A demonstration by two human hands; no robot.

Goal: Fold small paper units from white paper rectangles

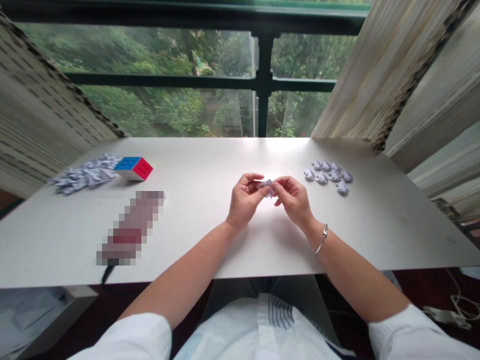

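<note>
Above the middle of the white table [195,230], my left hand [243,200] and my right hand [294,200] meet at a small folded white paper piece [268,186]. Both thumbs press on it from the near side, and the fingers curl behind. Much of the piece is covered by my fingertips, so its exact shape is hard to make out. To the right of my right hand lie several folded paper pieces [333,175] in a loose group. A heap of folded white paper pieces [88,172] rests at the table's far left.
A puzzle cube [138,169] with blue and red faces touches the left heap. Nearer me lies a blurred-out long object [131,227] with a dark strap over the table's front edge. Curtains [352,70] flank the window behind. A cable and white plug [448,316] are low right.
</note>
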